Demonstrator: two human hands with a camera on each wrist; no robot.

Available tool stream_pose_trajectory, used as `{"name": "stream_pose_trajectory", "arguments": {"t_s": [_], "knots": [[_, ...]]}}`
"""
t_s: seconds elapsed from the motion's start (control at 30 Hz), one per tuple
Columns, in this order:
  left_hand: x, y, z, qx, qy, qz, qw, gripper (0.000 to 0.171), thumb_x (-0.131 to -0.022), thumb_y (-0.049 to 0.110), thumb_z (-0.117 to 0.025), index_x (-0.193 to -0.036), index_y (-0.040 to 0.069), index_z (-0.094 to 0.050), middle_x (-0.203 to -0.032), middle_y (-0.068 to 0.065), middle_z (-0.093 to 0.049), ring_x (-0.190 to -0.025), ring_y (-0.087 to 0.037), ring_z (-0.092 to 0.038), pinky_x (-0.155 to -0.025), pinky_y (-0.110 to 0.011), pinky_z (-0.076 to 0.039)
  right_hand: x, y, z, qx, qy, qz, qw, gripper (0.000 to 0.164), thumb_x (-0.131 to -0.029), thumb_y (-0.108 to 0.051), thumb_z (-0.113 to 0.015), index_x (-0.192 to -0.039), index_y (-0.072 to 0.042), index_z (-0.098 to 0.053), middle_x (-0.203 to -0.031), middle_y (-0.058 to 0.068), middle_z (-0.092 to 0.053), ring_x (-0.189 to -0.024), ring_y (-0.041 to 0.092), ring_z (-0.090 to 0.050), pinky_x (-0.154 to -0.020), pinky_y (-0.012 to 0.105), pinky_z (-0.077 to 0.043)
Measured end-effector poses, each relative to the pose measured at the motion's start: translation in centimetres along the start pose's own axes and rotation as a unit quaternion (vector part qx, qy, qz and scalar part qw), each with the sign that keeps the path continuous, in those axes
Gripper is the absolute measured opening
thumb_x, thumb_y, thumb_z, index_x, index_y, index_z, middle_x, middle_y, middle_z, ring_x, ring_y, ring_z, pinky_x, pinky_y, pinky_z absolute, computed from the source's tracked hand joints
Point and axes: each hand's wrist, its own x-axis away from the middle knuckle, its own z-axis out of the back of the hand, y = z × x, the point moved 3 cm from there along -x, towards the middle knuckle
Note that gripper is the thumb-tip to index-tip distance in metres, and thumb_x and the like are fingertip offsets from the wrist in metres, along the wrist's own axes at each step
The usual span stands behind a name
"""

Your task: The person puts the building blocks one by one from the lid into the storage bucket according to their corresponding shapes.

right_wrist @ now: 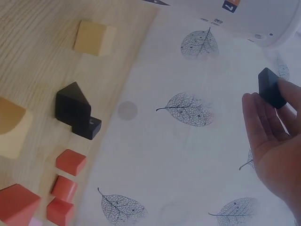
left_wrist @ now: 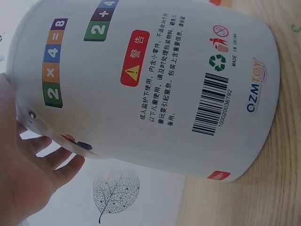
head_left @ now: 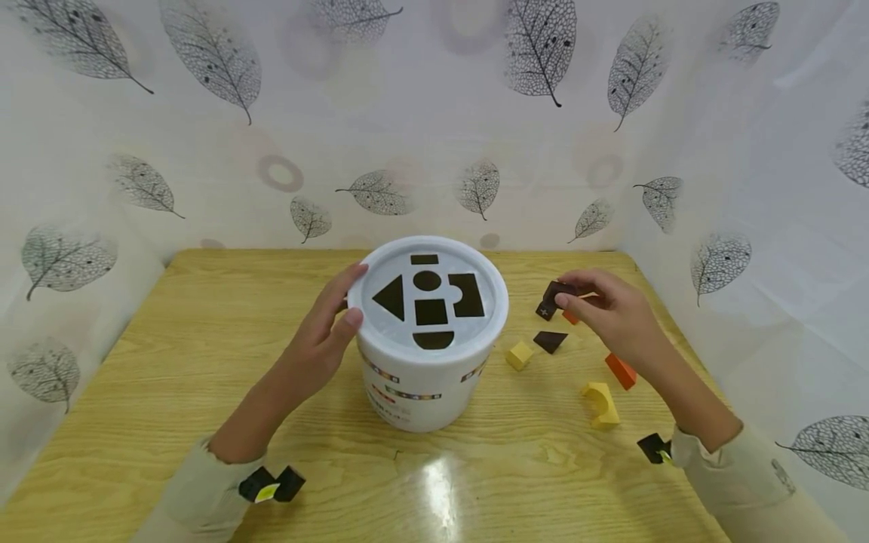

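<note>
A white bucket (head_left: 424, 392) stands upright on the table, its lid (head_left: 380, 332) cut with several shaped holes: triangle, circle, square, rectangle, half-round and a notched one. My left hand (head_left: 319, 332) grips the bucket's left side at the rim, thumb toward the front; in the left wrist view its fingers (left_wrist: 61, 165) curl under the rim. To the right of the bucket, my right hand (head_left: 618, 305) pinches a small black block (right_wrist: 271, 88) between thumb and fingers, raised off the table. Below it lies a black wedge-shaped block (head_left: 551, 342) beside a yellow block (head_left: 520, 355).
A yellow arch block (head_left: 600, 405) and an orange block (head_left: 621, 370) lie near my right forearm. Several red-orange blocks (right_wrist: 70, 162) and a small black block (right_wrist: 88, 128) show in the right wrist view. Leaf-patterned cloth (head_left: 407, 136) borders the wooden table (head_left: 237, 317) at back and sides.
</note>
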Motion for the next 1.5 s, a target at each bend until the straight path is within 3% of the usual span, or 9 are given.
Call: {"name": "stream_pose_trajectory", "arguments": {"t_s": [0.23,0.57,0.73,0.93,1.1,1.5], "knots": [[0.0,0.0,0.1,0.004,-0.003,0.001,1.0,0.056,-0.107,0.021,-0.04,-0.161,0.025,-0.024,-0.161,-0.001,-0.029,-0.138,-0.021,-0.038,-0.108,-0.024,-0.035,-1.5,-2.7,-0.3,-0.019,-0.001,0.001,1.0,0.033,-0.097,-0.031,-0.067,-0.126,-0.015,-0.065,-0.112,0.004,-0.065,-0.09,0.003,-0.068,-0.071,0.021,-0.056],[-0.1,0.0,0.0,0.009,-0.003,0.001,1.0,0.056,-0.107,0.023,-0.04,-0.16,0.026,-0.024,-0.161,-0.001,-0.029,-0.138,-0.021,-0.038,-0.109,-0.028,-0.037,-5.2,-6.1,-1.8,-0.049,-0.023,0.054,0.997,0.032,-0.098,-0.027,-0.067,-0.127,-0.013,-0.065,-0.113,0.005,-0.066,-0.098,0.013,-0.066,-0.083,0.018,-0.055],[-0.1,0.1,-0.1,0.011,-0.002,0.004,0.9999,0.056,-0.107,0.025,-0.04,-0.16,0.026,-0.024,-0.161,-0.001,-0.029,-0.137,-0.021,-0.039,-0.108,-0.034,-0.038,-6.9,-7.1,-2.8,-0.057,-0.035,0.065,0.996,0.032,-0.096,-0.026,-0.069,-0.125,-0.013,-0.066,-0.112,0.004,-0.067,-0.1,0.016,-0.067,-0.085,0.022,-0.056],[-0.1,0.1,-0.1,0.016,-0.002,0.009,0.9998,0.056,-0.107,0.026,-0.04,-0.16,0.025,-0.024,-0.161,-0.001,-0.029,-0.138,-0.022,-0.038,-0.109,-0.044,-0.038,-8.7,-8.3,-4.3,-0.06,-0.058,0.102,0.991,0.031,-0.095,-0.023,-0.071,-0.123,-0.01,-0.067,-0.115,0.003,-0.068,-0.105,0.016,-0.064,-0.095,0.038,-0.053],[0.0,0.2,-0.1,0.019,0.0,0.007,0.9998,0.056,-0.107,0.026,-0.04,-0.16,0.025,-0.024,-0.162,-0.002,-0.028,-0.138,-0.024,-0.039,-0.108,-0.056,-0.037,-9.7,-9.3,-5.6,-0.066,-0.08,0.111,0.988,0.028,-0.095,-0.022,-0.071,-0.12,-0.01,-0.069,-0.118,0.002,-0.068,-0.107,0.017,-0.063,-0.098,0.037,-0.051],[0.1,0.2,-0.2,0.026,0.0,0.011,0.9996,0.056,-0.107,0.028,-0.041,-0.16,0.026,-0.025,-0.161,-0.003,-0.029,-0.136,-0.027,-0.04,-0.107,-0.057,-0.038,-10.9,-11.1,-7.5,-0.01,-0.123,0.14,0.982,0.027,-0.096,-0.027,-0.069,-0.119,-0.012,-0.07,-0.118,0.0,-0.068,-0.112,0.017,-0.059,-0.1,0.039,-0.049]]}}
